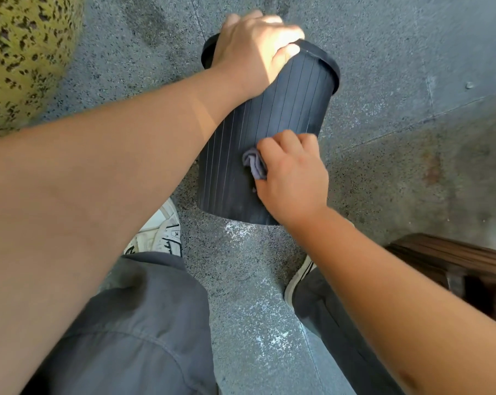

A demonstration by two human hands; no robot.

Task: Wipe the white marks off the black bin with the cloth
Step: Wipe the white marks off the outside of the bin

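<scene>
While the black bin [272, 132] lies tipped over above the speckled grey floor [383, 67], its rimmed mouth pointing away from us and its flat base toward our legs, we hold it with both hands. Our left hand [252, 49] curls over the far rim, fingers wrapped around the edge in a patch of sunlight. Our right hand [291, 178] bunches a small grey cloth [255, 165] in its curled fingers and presses it against the ribbed side of the bin, near the base end. Thin pale lines run along the ribs, and a faint whitish smudge shows just beside the cloth. On the floor near our feet lies a scatter of white specks [241, 232]. Our white shoes [161, 232] and grey trousers [133, 323] fill the near part of the view. At far left stands a yellow speckled surface [22, 52]; at right, a dark wooden object [454, 266].
</scene>
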